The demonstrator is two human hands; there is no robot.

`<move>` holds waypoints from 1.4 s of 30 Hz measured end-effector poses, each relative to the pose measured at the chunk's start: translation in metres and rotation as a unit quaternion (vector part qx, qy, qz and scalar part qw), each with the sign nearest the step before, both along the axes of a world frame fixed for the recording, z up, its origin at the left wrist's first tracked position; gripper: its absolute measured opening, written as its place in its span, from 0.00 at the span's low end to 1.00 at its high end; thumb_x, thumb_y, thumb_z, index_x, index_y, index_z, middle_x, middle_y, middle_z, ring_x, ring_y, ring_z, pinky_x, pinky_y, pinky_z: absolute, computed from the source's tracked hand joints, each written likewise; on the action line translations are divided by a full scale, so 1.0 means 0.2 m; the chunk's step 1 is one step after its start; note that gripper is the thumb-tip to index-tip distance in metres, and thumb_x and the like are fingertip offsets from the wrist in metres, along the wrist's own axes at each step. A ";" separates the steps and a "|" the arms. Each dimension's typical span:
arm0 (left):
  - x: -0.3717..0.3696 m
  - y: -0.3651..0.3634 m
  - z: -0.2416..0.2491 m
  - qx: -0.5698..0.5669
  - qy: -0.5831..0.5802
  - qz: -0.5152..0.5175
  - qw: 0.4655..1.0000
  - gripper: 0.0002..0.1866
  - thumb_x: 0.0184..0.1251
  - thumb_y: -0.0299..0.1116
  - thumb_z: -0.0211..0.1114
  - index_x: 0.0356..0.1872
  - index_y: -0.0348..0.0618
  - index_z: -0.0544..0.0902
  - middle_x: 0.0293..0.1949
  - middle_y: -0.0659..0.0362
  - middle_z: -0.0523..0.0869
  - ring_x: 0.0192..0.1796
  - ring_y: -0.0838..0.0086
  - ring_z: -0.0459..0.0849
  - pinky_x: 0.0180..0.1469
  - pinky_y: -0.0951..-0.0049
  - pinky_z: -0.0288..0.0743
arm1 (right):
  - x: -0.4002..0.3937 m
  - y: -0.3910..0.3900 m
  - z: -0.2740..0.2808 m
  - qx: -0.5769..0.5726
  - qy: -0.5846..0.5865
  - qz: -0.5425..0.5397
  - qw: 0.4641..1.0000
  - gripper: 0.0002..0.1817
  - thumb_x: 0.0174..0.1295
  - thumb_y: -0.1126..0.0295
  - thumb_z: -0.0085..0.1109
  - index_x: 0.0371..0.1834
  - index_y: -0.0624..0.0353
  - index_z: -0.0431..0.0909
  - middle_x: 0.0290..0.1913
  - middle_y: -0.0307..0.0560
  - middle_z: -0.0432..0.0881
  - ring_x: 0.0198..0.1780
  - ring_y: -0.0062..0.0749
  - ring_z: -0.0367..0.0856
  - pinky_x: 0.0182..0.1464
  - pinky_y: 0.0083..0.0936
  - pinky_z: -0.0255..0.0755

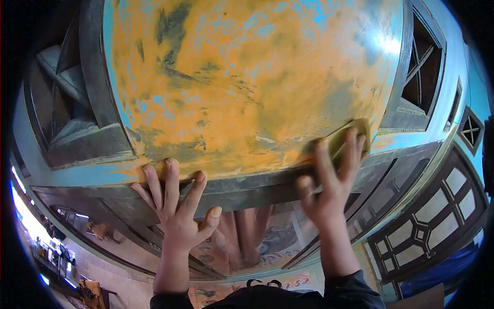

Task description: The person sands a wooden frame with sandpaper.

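Observation:
A wall panel [231, 92] fills the upper middle, its orange coat patchy with blue and dark grey. My right hand [332, 185] presses a yellowish-brown flat pad [342, 141] to the panel's lower right corner, fingers over its face and slightly blurred. Below the panel runs a dark wooden frame [247, 190]. My left hand [177, 206] rests against this frame and the panel's lower left edge, fingers spread, holding nothing.
Dark lattice vents [419, 67] flank the panel on both sides. Beneath the frame, glass [257, 237] shows reflections. A dark door with pale panes [427, 221] stands at right. Brown bags [91, 293] and other items lie at lower left.

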State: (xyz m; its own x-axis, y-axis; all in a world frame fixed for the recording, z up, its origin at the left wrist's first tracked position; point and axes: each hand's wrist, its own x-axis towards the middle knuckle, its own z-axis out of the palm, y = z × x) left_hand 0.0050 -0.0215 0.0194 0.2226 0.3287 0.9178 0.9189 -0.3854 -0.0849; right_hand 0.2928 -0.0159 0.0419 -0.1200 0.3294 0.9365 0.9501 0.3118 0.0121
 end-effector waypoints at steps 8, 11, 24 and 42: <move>0.00 0.00 -0.03 -0.013 -0.007 -0.004 1.000 0.30 0.69 0.62 0.59 0.69 0.64 0.81 0.80 0.46 0.62 0.83 0.36 0.42 0.76 0.27 0.21 | -0.01 -0.01 -0.09 0.010 0.070 0.021 0.997 0.32 0.61 0.45 0.69 0.69 0.34 0.79 0.81 0.63 0.55 0.83 0.69 0.45 0.79 0.69 0.33; 0.01 0.00 -0.03 -0.016 -0.006 -0.002 1.000 0.31 0.69 0.62 0.59 0.69 0.64 0.80 0.81 0.46 0.60 0.83 0.35 0.41 0.76 0.26 0.21 | 0.01 -0.02 -0.14 0.003 -0.033 0.035 0.999 0.30 0.64 0.50 0.67 0.69 0.41 0.79 0.81 0.64 0.55 0.82 0.72 0.46 0.78 0.70 0.36; 0.01 0.00 -0.06 -0.027 -0.008 -0.010 1.000 0.32 0.68 0.63 0.60 0.70 0.63 0.80 0.82 0.47 0.56 0.83 0.35 0.39 0.75 0.26 0.20 | -0.07 -0.06 -0.09 -0.004 0.015 0.023 1.000 0.31 0.59 0.51 0.69 0.70 0.35 0.78 0.80 0.61 0.59 0.80 0.71 0.54 0.75 0.73 0.47; 0.00 0.01 -0.07 -0.013 0.030 0.002 0.999 0.33 0.70 0.61 0.58 0.73 0.61 0.76 0.83 0.45 0.53 0.84 0.37 0.37 0.76 0.29 0.20 | -0.31 -0.04 0.04 -0.008 -0.108 0.051 0.993 0.33 0.59 0.43 0.68 0.71 0.21 0.76 0.81 0.47 0.62 0.80 0.60 0.56 0.77 0.73 0.39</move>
State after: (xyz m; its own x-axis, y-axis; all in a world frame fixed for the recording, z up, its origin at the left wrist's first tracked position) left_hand 0.0053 -0.0202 0.0046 0.2761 0.3530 0.8940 0.9136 -0.3853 -0.1300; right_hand 0.2314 -0.0230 0.0505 -0.3507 0.3204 0.8800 0.8892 0.4087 0.2056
